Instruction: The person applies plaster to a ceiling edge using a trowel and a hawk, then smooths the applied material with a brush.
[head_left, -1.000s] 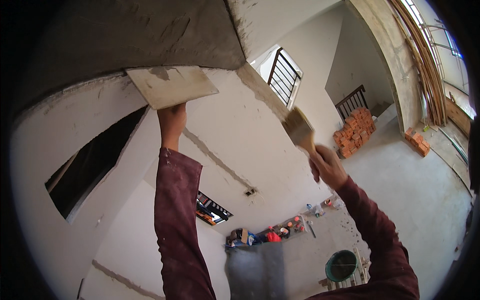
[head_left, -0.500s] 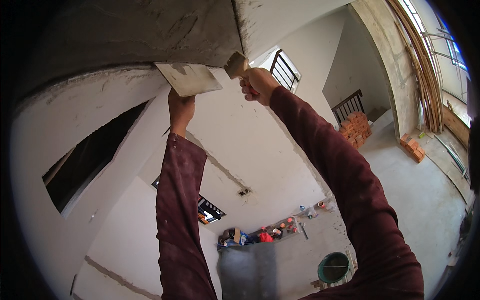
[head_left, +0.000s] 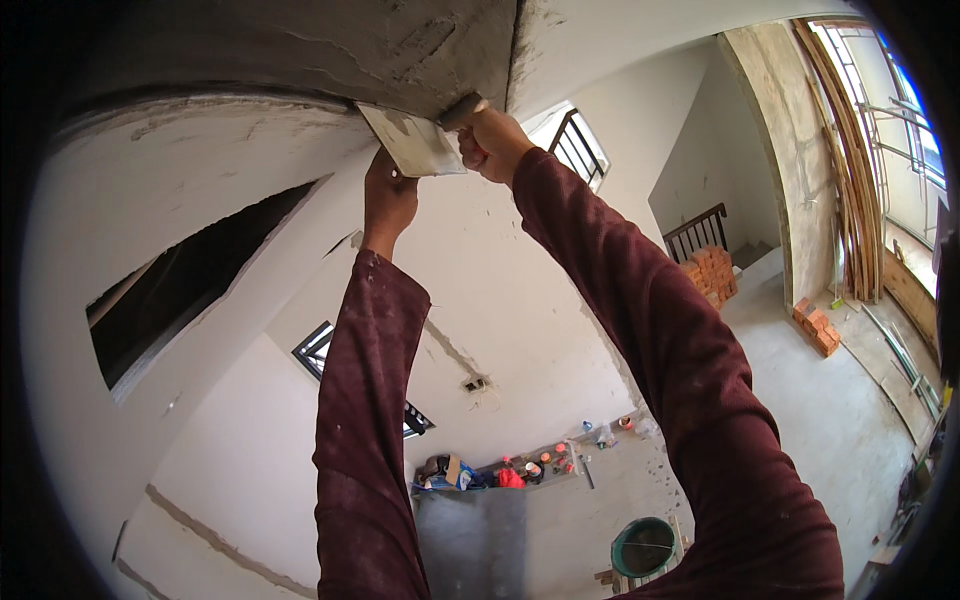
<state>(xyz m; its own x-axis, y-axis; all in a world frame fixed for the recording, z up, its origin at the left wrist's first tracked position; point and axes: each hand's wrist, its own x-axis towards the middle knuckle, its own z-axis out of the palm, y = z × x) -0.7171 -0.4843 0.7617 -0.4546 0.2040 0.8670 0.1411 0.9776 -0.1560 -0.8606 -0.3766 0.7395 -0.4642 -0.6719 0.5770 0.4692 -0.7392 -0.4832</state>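
Overhead, my left hand (head_left: 390,205) holds up a plasterer's hawk (head_left: 405,138), a pale flat board with patches of grey on it, gripped from below. The board's far edge meets the seam between the white wall face and the dark grey plastered ceiling (head_left: 330,50). My right hand (head_left: 493,145) is closed around a short tool with a flat, brownish-grey head (head_left: 462,110). I cannot tell whether it is a brush or a scraper. Its head is against the plaster by the ceiling corner, just over the hawk's right edge; the fingers hide its handle.
A dark opening (head_left: 200,285) cuts into the left wall. Far below stands a green bucket (head_left: 643,547), and assorted items (head_left: 510,478) lie along the wall's foot. Orange bricks (head_left: 708,275) are stacked by a stair railing (head_left: 697,230). Long timber strips (head_left: 850,170) lean at the right.
The hawk has moved right and slightly up, tilting more. My right hand has come left, bringing the tool's head from beside the hawk to the plaster above its edge. The whole view has shifted slightly.
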